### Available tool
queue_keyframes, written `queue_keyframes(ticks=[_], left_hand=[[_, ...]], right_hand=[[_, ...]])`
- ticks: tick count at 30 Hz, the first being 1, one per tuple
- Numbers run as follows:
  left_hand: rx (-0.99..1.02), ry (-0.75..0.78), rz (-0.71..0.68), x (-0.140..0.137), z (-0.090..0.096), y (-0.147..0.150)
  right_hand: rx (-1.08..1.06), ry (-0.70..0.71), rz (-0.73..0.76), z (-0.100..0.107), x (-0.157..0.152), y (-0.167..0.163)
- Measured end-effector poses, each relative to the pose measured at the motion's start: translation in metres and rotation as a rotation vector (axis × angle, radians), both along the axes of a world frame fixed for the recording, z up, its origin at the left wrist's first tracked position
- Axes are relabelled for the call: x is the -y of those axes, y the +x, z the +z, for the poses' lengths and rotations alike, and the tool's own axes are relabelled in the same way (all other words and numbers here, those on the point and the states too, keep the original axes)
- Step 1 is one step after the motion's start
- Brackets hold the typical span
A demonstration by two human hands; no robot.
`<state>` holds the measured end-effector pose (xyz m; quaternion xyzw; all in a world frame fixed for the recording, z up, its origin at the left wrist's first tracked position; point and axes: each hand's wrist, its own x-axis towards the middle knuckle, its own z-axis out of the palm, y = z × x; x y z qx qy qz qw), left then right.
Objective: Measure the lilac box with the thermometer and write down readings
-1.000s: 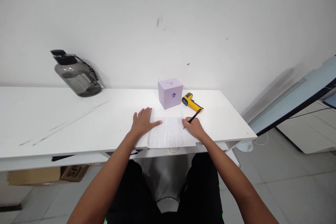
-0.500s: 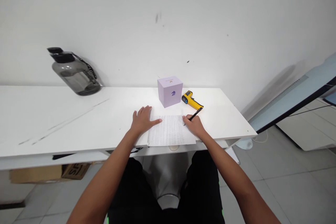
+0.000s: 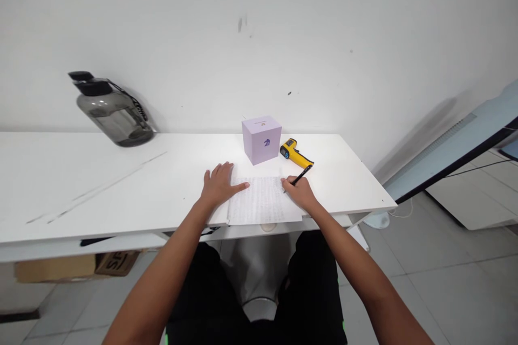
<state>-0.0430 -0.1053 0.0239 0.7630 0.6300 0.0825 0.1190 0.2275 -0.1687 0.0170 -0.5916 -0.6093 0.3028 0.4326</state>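
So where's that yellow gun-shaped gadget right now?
In the head view, the yellow gadget lies on the white desk, just right of the purple box and beyond the right hand.

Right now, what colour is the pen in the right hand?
The pen is black, as the head view shows.

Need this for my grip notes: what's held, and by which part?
The right hand holds the black pen near its writing end; the left hand, lying partly over the paper, grips nothing.

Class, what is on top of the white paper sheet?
The thumb of the left hand and part of the right hand, which holds a slim black pen, overlie the sheet. Any marks beneath them are covered.
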Motion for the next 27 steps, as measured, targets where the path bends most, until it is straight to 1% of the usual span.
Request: queue_keyframes(ticks=[5, 11, 13, 15, 20, 24, 27], left_hand=[[0.001, 0.006, 0.001, -0.001, -0.001, -0.001], [0.009, 0.006, 0.006, 0.0, -0.001, 0.0], [0.009, 0.003, 0.006, 0.0, 0.0, 0.0], [0.01, -0.002, 0.009, 0.001, 0.001, 0.0], [0.02, -0.007, 0.009, 0.0, 0.0, 0.0], [0.019, 0.006, 0.004, 0.0, -0.001, -0.001], [0.023, -0.002, 0.006, 0.0, -0.001, -0.001]], right_hand=[[-0.014, -0.009, 0.025, 0.0, 0.0, 0.001], [-0.058, 0.06, -0.046, 0.005, 0.004, 0.0], [-0.037, 0.058, -0.057, 0.005, 0.004, 0.0], [0.003, 0.048, -0.066, 0.004, 0.003, 0.0], [0.028, 0.105, -0.042, -0.004, -0.003, 0.002], [0.035, 0.058, -0.024, -0.008, -0.008, 0.003], [0.093, 0.027, 0.009, -0.009, -0.008, 0.002]])
